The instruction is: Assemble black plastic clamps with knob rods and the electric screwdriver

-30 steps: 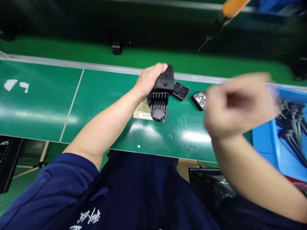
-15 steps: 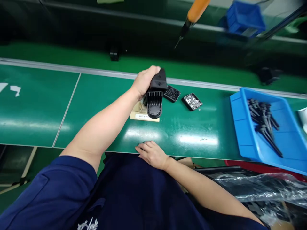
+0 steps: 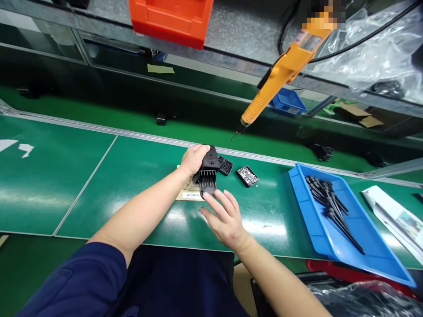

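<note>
My left hand [image 3: 194, 159] is closed around a black plastic housing [image 3: 209, 164], whose ribbed, rounded end points toward me. Just in front of that end is my right hand [image 3: 228, 220], its fingers spread and holding nothing; the fingertips overlap the housing's lower edge, and I cannot tell whether they touch it. Beneath the housing lies a labelled tan paper piece [image 3: 189, 195], partly covered. To the right sit a small tray of dark screws [image 3: 226, 165] and a small tray of shiny metal pieces [image 3: 247, 176].
An orange electric screwdriver [image 3: 271, 94] hangs above, bit pointing down. A blue bin [image 3: 355, 224] with several black cord-like parts [image 3: 330, 198] stands at the right. A red-orange bin [image 3: 172, 20] rests on the shelf. Across the bench runs a metal rail [image 3: 148, 137].
My right hand has risen from the bench's front edge to the housing and spread its fingers. My left hand still grips the housing. The view has tilted up, showing the shelf.
</note>
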`<state>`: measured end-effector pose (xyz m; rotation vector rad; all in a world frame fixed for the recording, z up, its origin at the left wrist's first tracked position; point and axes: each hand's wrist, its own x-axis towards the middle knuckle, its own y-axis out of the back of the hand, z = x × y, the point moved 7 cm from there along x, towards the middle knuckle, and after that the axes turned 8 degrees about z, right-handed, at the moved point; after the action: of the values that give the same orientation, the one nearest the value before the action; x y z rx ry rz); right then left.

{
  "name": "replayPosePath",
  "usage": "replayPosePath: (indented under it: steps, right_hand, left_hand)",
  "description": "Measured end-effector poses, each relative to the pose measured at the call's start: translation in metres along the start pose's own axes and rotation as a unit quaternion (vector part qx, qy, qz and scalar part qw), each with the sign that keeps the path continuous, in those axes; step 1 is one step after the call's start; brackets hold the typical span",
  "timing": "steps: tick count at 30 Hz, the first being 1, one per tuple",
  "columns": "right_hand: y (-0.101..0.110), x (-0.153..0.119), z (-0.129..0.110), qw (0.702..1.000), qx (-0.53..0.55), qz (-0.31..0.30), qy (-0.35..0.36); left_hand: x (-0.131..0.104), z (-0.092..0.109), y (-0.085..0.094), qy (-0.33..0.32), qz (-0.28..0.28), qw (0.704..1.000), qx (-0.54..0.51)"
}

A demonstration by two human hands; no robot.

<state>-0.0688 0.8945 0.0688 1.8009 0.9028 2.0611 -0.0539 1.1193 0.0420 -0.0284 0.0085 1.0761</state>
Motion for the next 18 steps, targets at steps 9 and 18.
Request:
replayPosePath:
  steps: [9, 18]
  right_hand:
    - [-0.013, 0.010, 0.015, 0.999, -0.001, 0.033, 0.024]
    - [-0.022, -0.004, 0.010, 0.994, 0.009, 0.085, -0.073]
  left_hand:
    - [-0.008, 0.024, 0.002, -0.116, -0.023, 0.993, 0.030]
    - [-0.022, 0.034, 0.006, -0.327, -0.237, 0.912, 0.069]
